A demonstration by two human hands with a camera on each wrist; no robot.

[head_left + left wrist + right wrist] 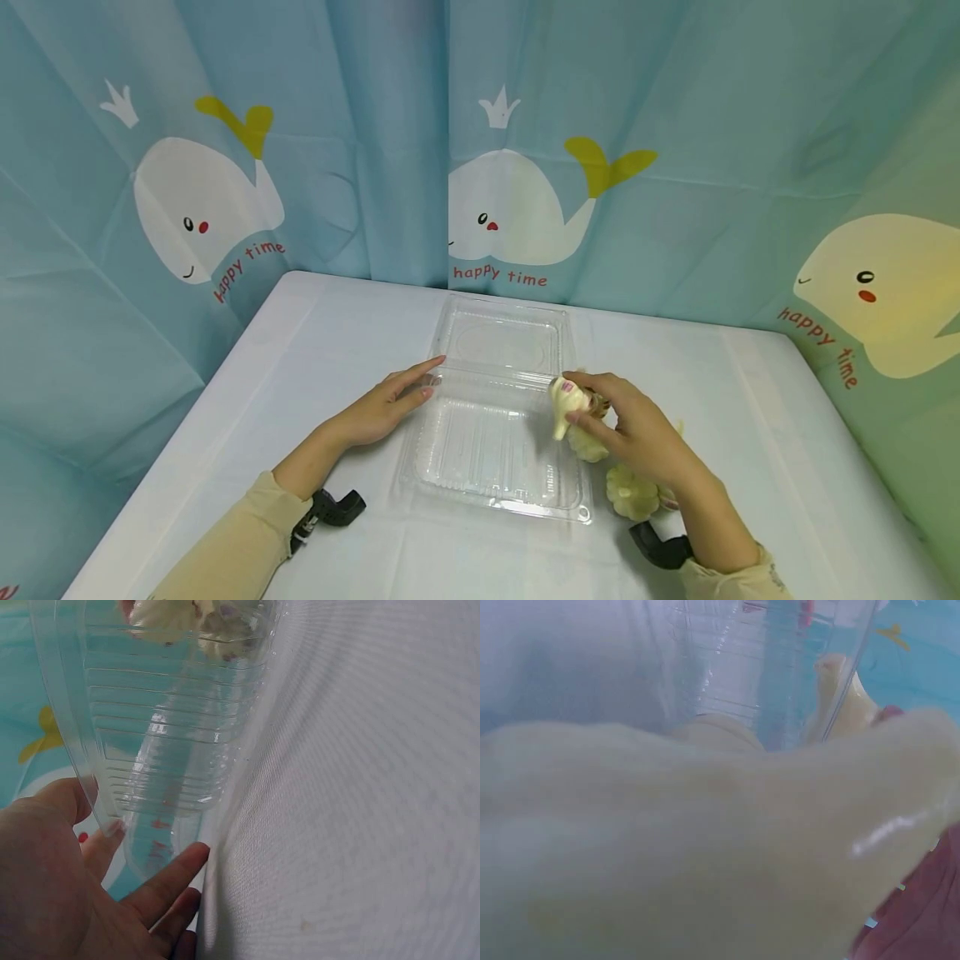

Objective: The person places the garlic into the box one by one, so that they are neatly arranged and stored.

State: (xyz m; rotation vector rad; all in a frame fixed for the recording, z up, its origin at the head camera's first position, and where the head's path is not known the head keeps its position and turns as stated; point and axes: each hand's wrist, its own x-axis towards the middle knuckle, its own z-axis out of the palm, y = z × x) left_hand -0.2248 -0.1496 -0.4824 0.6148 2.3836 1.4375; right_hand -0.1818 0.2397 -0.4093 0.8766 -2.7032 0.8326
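While the left hand (375,412) lies at the left edge of the clear container (480,450), fingers extended and gripping nothing, the right hand (641,421) pinches a garlic bulb (562,402) by the container's right edge; other bulbs (633,493) rest on the white table (337,333) nearby. From the left wrist, thumb and fingers spread beside the plastic rim, garlic visible through the clear wall. From the right wrist, a blurred pale bulb (705,847) fills the foreground, with another bulb (853,709) beyond it.

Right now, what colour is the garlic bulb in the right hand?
Garlic bulb: pale cream with a pink mark; clearest in head view.
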